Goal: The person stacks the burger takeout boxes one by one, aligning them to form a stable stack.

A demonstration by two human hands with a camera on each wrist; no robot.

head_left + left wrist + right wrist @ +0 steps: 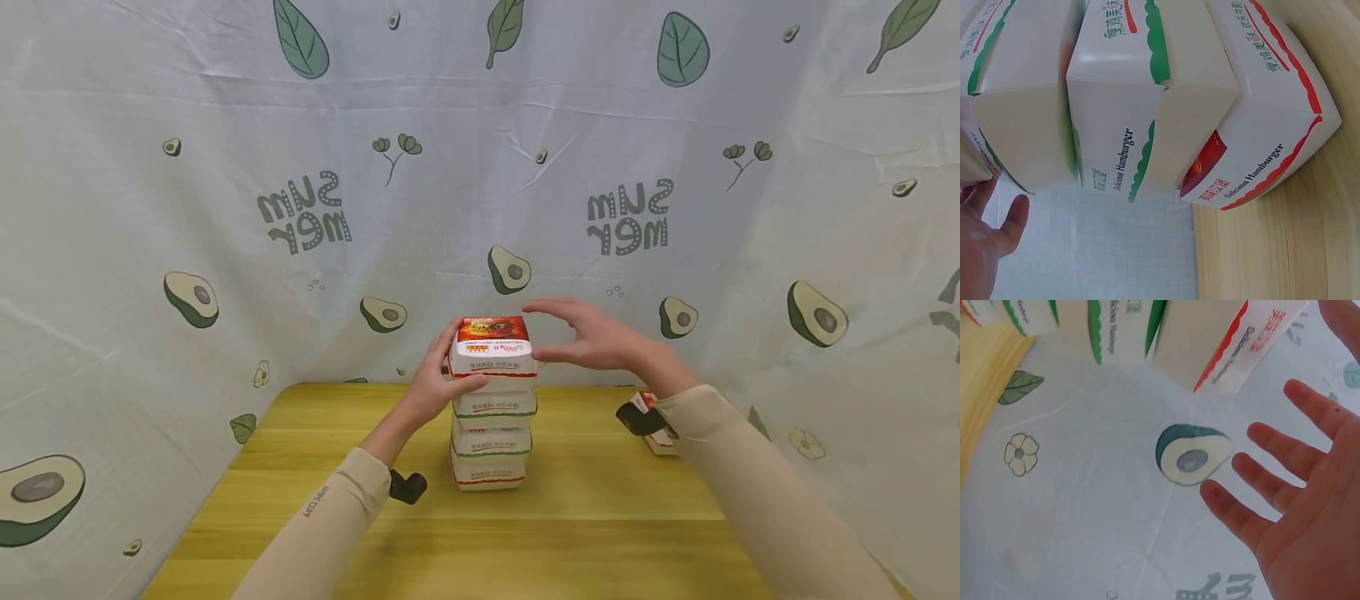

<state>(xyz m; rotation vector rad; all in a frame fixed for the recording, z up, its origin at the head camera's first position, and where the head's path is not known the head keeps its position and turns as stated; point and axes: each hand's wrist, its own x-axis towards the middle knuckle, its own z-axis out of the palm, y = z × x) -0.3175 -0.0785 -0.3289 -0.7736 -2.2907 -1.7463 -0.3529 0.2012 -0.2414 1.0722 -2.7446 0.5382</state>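
Several white paper hamburger boxes stand in one stack on the table. The top box (492, 354) has a red lid with a burger picture and a red wavy trim; green-trimmed boxes (493, 442) are below it, and a red-trimmed one (487, 473) is at the bottom. My left hand (429, 387) rests against the top box's left side, fingers extended and thumb across its lower front. In the left wrist view, one fingertip touches that box while another digit stands apart. My right hand (596, 337) is spread at its right side, thumb close to the corner; in the right wrist view the fingers (1285, 450) are apart from it.
Another hamburger box (660, 442) lies on the right of the wooden table (592, 483), partly hidden by the right wrist and its black camera mount (637, 419). A white cloth (450, 217) with avocado prints hangs behind the table.
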